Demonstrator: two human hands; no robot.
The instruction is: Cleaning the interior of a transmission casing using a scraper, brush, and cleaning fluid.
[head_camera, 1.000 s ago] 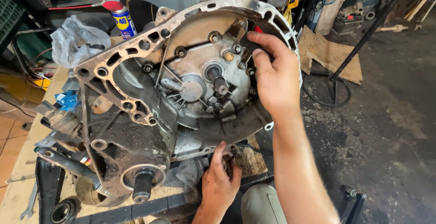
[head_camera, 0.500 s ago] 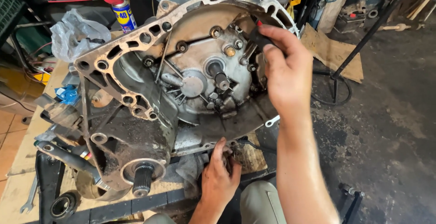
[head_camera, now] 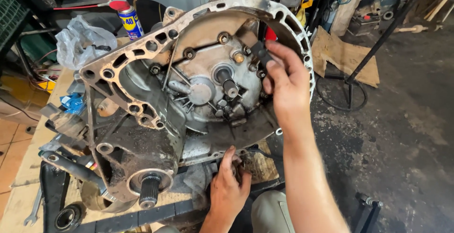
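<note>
Gearbox bell housing [head_camera: 142, 72] lying on the counter [head_camera: 23, 200], open face tilted toward the camera. The right hand [head_camera: 283, 79] reaches inside the housing at its right rim, fingers closed on a small dark part [head_camera: 259, 51] held just beside the input shaft [head_camera: 227, 82]. The left hand [head_camera: 229, 185] is curled against the housing's lower edge (whether it holds anything cannot be told). By appearance, the clutch side is already stripped bare: shaft and front-cover bolts [head_camera: 223, 38] exposed, the cover itself not yet removed. A spray can [head_camera: 128, 19] and plastic bag [head_camera: 85, 41] lie behind.
</note>
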